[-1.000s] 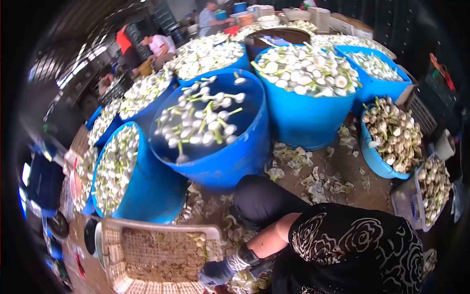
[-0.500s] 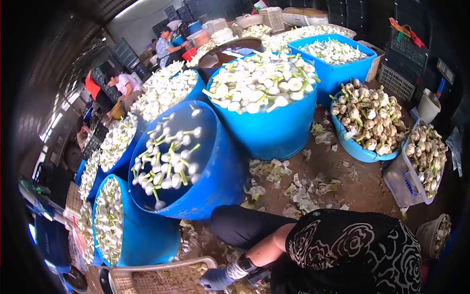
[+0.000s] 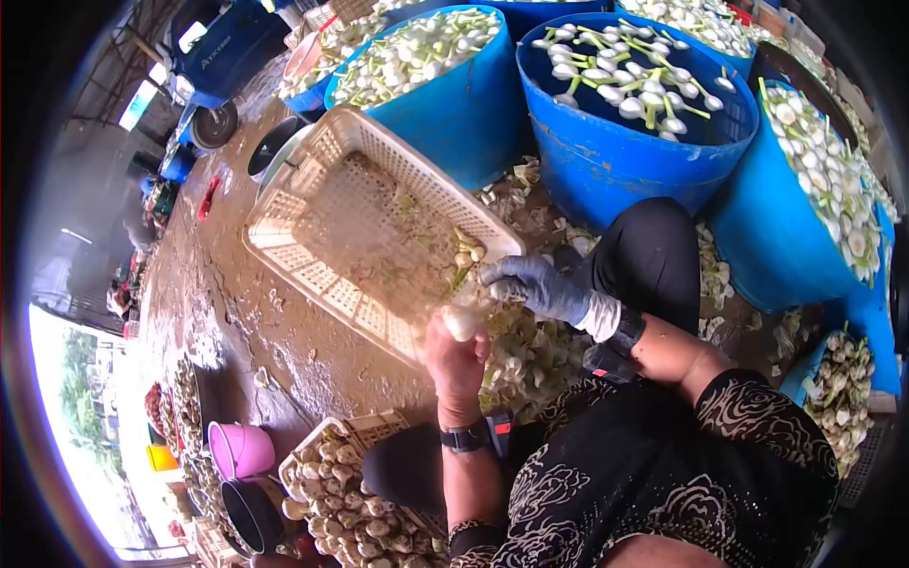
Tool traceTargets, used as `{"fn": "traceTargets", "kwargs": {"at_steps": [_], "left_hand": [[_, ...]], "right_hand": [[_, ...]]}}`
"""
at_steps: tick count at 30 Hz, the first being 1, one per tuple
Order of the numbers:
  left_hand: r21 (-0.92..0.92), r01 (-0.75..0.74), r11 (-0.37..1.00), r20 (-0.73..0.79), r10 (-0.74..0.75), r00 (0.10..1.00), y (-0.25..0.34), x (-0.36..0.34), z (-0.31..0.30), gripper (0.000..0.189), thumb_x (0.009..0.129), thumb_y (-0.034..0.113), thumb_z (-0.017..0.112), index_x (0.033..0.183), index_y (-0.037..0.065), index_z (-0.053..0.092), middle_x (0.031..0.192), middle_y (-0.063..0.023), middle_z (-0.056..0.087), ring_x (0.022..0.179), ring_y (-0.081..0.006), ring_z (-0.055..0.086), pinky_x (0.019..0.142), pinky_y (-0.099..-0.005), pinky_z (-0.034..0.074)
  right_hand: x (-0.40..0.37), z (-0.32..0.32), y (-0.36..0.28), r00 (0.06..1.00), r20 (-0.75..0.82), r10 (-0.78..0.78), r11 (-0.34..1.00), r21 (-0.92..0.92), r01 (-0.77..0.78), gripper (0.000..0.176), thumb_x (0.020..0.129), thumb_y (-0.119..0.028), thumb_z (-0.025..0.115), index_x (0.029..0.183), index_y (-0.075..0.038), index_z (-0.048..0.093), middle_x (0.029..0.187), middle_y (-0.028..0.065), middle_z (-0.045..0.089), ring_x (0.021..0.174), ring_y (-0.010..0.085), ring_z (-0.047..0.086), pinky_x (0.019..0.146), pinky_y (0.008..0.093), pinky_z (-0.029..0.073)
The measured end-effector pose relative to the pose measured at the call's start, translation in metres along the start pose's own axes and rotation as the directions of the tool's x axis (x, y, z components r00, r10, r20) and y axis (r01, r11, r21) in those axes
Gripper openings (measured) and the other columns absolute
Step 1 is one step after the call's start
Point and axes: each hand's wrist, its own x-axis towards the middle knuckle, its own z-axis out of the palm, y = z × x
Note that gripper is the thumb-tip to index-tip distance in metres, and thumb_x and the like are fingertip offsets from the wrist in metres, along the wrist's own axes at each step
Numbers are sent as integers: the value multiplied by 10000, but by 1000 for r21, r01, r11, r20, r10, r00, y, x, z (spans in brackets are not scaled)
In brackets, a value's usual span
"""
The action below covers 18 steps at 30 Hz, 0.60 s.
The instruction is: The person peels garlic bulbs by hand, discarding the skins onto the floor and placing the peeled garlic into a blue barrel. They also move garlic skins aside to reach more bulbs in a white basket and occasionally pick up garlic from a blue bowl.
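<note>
My bare left hand (image 3: 457, 362) is closed around a white garlic bulb (image 3: 463, 322), blurred, by the near side of a beige plastic crate (image 3: 317, 156). Just right of it is my right hand (image 3: 538, 286), in a grey-blue glove with curled fingers close to the bulb. What those fingers hold, if anything, I cannot make out. A few peeled bulbs with green stems (image 3: 466, 251) lie inside the crate at its right end. Loose garlic skins (image 3: 530, 364) cover the ground below my hands.
Blue tubs of peeled garlic stand beyond the crate, including one with bulbs floating in water (image 3: 606, 170). Unpeeled garlic (image 3: 336, 492) fills a basket by my left knee, near a pink bucket (image 3: 240, 449). More unpeeled garlic (image 3: 841, 388) sits at the right.
My view has swung from the tubs on the right down to the crate and my lap. Both hands are now in sight; earlier only the gloved right one showed, low by the crate rim.
</note>
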Motion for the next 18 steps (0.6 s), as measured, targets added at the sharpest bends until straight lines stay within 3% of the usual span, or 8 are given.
{"fn": "traceTargets", "kwargs": {"at_steps": [2,4,5,7,9,12,16,18], "left_hand": [[112,-70,991,-25,73,997,-1,-2,3,321,772,113,601,1058,-16,537,879,-150,594,754,-342,568,722,-387,482],[127,-53,990,-34,58,998,2,-5,8,354,760,96,613,1079,-27,526,881,-141,597,752,-338,569,727,-384,482],[-301,261,917,-49,-289,956,3,-6,9,336,801,190,589,1071,0,527,865,-107,587,720,-281,561,659,-343,468],[-844,529,83,313,-725,613,6,-8,14,365,884,377,542,1054,54,528,831,-39,567,656,-166,546,523,-261,440],[-873,475,108,216,-787,578,8,-9,24,454,895,520,464,1040,93,510,748,-2,527,568,-82,479,435,-195,335],[-662,578,477,230,-605,763,-4,-18,26,395,875,447,520,1035,89,470,643,20,481,448,-41,347,393,-196,237],[-650,554,519,189,-596,780,-3,-17,23,342,841,363,575,978,63,484,674,16,492,519,-57,396,450,-205,304],[-486,457,745,155,-441,884,-1,-15,19,336,797,303,622,952,29,505,734,14,509,646,-83,454,583,-225,391]], "right_hand": [[7,3,-22,957,195,-216,927,-267,264,277,845,-214,656,1034,-13,624,881,108,634,782,249,624,735,334,480],[10,9,-28,954,270,-127,924,-319,213,213,826,-189,637,948,-13,628,814,128,615,752,289,603,708,364,472],[10,12,-29,942,334,-34,912,-375,165,160,808,-163,618,862,-13,632,747,148,596,721,328,582,680,395,465],[9,17,-30,950,306,-53,931,-330,158,108,763,-119,605,785,-14,614,723,165,585,717,357,570,647,411,450],[8,19,-26,959,274,-75,895,-406,185,100,768,-110,590,782,-12,610,730,167,588,722,359,578,643,423,449],[5,19,-21,947,319,-29,800,-561,213,93,786,-75,582,855,-24,618,756,148,587,750,338,593,651,388,459],[-3,23,-3,966,257,-10,810,-565,158,82,787,-89,583,841,-33,611,738,139,569,744,333,592,634,390,454],[-5,24,18,979,202,7,919,-387,73,73,796,-78,572,845,-36,607,726,140,560,740,318,594,631,388,455]]}}
